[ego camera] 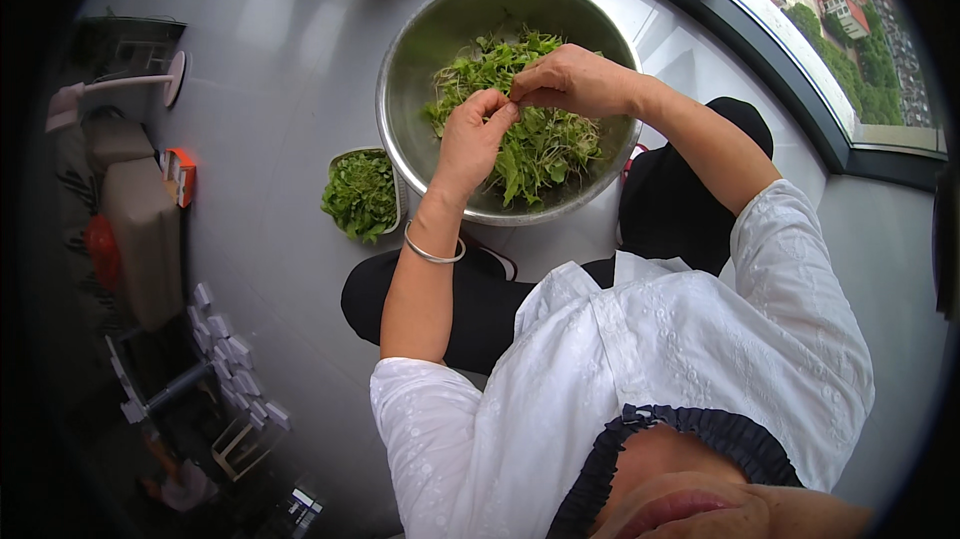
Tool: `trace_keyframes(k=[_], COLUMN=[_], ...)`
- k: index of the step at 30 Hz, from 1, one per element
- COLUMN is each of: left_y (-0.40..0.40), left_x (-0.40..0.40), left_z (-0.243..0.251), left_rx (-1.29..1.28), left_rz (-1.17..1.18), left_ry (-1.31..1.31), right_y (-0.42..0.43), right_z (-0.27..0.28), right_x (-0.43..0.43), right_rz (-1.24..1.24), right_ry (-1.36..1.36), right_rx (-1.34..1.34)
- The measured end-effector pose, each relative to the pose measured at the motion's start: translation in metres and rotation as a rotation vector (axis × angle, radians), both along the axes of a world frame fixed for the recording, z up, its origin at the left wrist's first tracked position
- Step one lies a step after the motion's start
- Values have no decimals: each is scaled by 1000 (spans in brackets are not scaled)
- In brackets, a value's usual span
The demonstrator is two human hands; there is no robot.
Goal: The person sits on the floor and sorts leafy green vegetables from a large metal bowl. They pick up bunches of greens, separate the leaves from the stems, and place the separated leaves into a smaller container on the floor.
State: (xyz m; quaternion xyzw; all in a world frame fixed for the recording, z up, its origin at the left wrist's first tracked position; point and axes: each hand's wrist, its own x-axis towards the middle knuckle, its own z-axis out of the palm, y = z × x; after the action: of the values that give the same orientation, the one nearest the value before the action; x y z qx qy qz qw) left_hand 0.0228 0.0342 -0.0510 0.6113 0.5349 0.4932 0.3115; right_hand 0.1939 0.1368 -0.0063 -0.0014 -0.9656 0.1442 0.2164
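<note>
A large stainless steel bowl (420,36) stands on the floor before me, holding a loose heap of leafy greens (547,149) with thin pale stems and roots. Over the heap, my left hand (472,133) and my right hand (574,81) meet fingertip to fingertip. Each pinches with thumb and forefinger at a bit of the greens, which the fingers mostly hide. A silver bangle (435,257) circles my left forearm. To the left of the bowl, close to its rim, a small basket (400,201) is heaped with green leaves (362,194).
Windows with a dark frame (780,73) run along the right. Far left are a beige sofa (142,239), an orange box (180,177), a pink lamp (172,79) and several pale blocks (232,359). Another person (184,486) is dimly visible at lower left.
</note>
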Motion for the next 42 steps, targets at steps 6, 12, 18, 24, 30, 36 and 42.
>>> trace_keyframes(k=[6,12,18,24,30,36,42], left_y=[-3,-13,-21,-22,-31,-31,-29], left_x=[-5,-24,-18,-12,-20,-1,-2], left_z=[7,13,23,27,19,15,14], left_rx=[109,242,170,149,99,-90,-194], left_rz=[66,302,289,315,239,198,161], left_ry=[-326,-601,-731,-652,-758,-624,-479], right_y=[17,26,26,33,25,9,6], right_z=[12,-6,-33,-38,-15,-8,-5], right_x=[12,20,-24,-32,-24,-23,-21], right_rz=[-50,-177,-316,-283,-132,19,-79], right_ry=[-164,-452,-159,-207,21,73,3], right_rx=[-255,-7,162,234,-446,-863,-981])
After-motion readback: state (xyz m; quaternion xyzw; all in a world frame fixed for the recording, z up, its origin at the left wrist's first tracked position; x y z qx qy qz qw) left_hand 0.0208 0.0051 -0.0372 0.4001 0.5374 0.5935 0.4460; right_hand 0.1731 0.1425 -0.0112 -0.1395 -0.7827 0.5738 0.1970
